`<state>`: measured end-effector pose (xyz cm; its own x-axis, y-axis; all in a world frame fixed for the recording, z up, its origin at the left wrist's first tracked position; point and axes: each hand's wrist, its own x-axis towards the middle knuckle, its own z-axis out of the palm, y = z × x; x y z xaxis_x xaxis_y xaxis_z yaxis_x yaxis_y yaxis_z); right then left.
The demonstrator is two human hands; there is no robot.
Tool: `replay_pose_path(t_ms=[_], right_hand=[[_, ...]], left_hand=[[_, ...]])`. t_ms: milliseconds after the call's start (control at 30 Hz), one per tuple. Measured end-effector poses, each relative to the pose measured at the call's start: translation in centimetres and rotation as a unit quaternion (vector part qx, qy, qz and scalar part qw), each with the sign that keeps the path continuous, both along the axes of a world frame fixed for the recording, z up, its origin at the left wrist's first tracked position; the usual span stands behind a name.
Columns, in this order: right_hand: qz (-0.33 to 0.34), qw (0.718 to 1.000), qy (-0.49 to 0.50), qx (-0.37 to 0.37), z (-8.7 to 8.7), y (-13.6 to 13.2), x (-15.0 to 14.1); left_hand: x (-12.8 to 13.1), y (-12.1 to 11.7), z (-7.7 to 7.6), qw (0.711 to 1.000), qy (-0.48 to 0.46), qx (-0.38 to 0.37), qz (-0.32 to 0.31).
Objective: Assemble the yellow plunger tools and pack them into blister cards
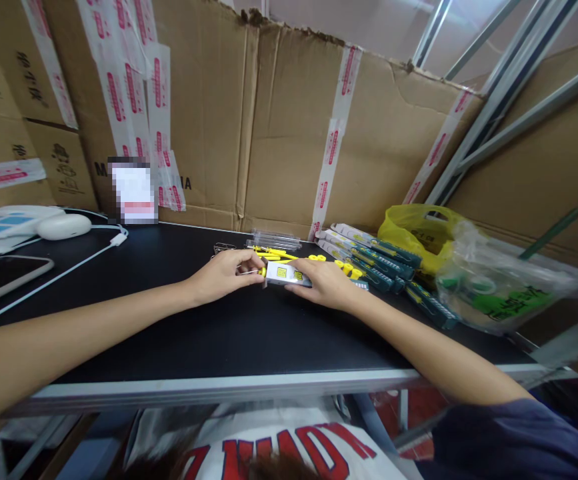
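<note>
Over the black tabletop, my right hand (327, 283) is closed around a small white and grey box (279, 273) with yellow square marks. My left hand (229, 272) is at the box's left end, its fingers pinching a thin clear piece with a yellow end (263, 271). The yellow end touches or enters the box opening; which one I cannot tell. Just behind both hands lie yellow sticks (276, 254), and clear plastic tubes (275, 240) lie farther back. Several small yellow pieces (347, 268) sit beyond my right hand.
Dark green and white boxes (373, 257) lie stacked at the right, near a yellow plastic bag (413, 230) and a clear bag (501, 293). A phone (9, 277), white cable (69, 275) and white case (63, 227) lie left. Cardboard (289, 133) walls the back.
</note>
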<state>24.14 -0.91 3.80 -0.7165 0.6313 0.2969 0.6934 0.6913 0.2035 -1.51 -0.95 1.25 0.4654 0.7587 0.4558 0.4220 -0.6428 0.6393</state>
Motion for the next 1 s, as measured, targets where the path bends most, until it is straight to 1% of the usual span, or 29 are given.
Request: replay_pose_path(t_ms=[167, 300, 400, 467, 633, 867, 1000], right_hand=[[0.005, 1.0, 0.008, -0.001, 0.0, -0.1, 0.0], [0.001, 1.0, 0.009, -0.001, 0.1, 0.0, 0.1], [-0.005, 1.0, 0.013, -0.003, 0.3, 0.2, 0.1], [-0.008, 1.0, 0.015, -0.002, 0.3, 0.2, 0.2], [-0.01, 1.0, 0.0, 0.007, 0.2, 0.0, 0.1], [-0.005, 1.0, -0.002, 0.009, 0.1, -0.2, 0.1], [-0.005, 1.0, 0.0, 0.008, 0.0, -0.1, 0.1]], left_hand=[[0.2, 0.0, 0.1, 1.0, -0.011, -0.013, 0.003], [-0.2, 0.7, -0.1, 0.999, -0.031, -0.034, -0.021], [-0.5, 1.1, 0.1, 0.998, -0.033, -0.033, -0.036], [-0.6, 1.1, 0.4, 0.999, -0.015, -0.017, -0.03], [-0.8, 0.5, 1.0, 0.997, 0.044, 0.061, -0.017], [-1.1, 0.6, 0.8, 0.986, 0.102, 0.131, -0.009], [-1.1, 0.5, 0.7, 0.978, 0.129, 0.16, 0.022]])
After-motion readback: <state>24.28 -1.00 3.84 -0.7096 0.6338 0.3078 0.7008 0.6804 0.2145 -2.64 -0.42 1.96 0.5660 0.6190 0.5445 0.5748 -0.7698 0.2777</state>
